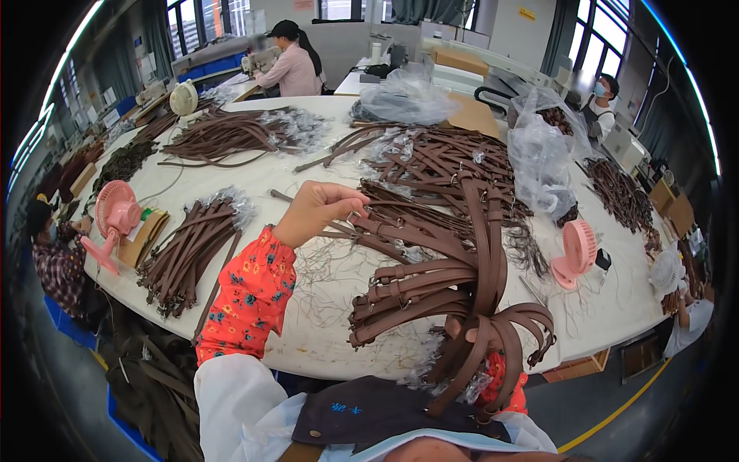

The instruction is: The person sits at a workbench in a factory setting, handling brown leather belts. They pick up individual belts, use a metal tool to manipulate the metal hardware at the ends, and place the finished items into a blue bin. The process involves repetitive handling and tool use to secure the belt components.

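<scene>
Brown leather straps with metal buckles (pixel 419 289) hang in a looped bundle close to my body. My right hand (pixel 466 333), mostly hidden behind the loops, is wrapped round this bundle from below. To the left, above the table, my left hand (pixel 325 209) is closed, thumb and forefinger pinching the buckle end of one strap (pixel 396 229). That strap stretches right toward the bundle. Behind my hands a large heap of similar straps (pixel 443 165) covers the table, some with clear plastic wrap on them.
The white table (pixel 339 323) is strewn with loose threads. More strap bundles lie at the left (pixel 192 254) and far left (pixel 231 137). Pink fans (pixel 117 208) stand on both sides. Clear plastic bags (pixel 539 154) lie at the right. Other people work around the room.
</scene>
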{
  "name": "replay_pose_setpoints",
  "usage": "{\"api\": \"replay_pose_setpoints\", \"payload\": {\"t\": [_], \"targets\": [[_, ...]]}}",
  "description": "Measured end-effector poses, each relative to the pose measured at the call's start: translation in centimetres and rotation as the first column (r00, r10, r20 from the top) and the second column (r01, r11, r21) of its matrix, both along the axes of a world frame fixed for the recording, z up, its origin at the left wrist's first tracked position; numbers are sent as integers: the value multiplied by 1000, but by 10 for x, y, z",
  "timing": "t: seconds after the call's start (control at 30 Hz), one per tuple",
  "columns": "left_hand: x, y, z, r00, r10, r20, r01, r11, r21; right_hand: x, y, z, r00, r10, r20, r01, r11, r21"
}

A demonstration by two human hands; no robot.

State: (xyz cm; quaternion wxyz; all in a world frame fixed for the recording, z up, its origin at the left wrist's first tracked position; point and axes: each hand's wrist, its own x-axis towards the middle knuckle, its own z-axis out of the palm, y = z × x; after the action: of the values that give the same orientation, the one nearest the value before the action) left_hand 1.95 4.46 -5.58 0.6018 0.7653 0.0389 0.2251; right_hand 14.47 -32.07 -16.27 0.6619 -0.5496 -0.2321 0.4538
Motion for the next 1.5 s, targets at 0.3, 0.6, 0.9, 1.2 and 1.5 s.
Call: {"api": "replay_pose_setpoints", "payload": {"t": [0.3, 0.6, 0.9, 1.2, 1.5], "targets": [[-7, -7, 4, 916, 253, 311, -369, 836, 406, 0, 0, -4, 1000, 16, 2, -16, 1000, -14], [-14, -11, 36, 763, 260, 592, -575, 691, 438, -3, -2, -11, 999, 44, -6, -44, 999, -11], [-7, -16, 61, 915, -152, 374, 220, 964, -147, -3, 4, -17, 997, 78, 6, -78, 997, -12], [-24, -13, 64, 973, -221, 64, 230, 931, -282, -2, 10, -21, 995, 94, 15, -94, 995, -24], [9, -20, 50, 964, -18, 266, 179, 782, -597, 4, 23, -20, 992, 124, 30, -124, 992, -8]]}}
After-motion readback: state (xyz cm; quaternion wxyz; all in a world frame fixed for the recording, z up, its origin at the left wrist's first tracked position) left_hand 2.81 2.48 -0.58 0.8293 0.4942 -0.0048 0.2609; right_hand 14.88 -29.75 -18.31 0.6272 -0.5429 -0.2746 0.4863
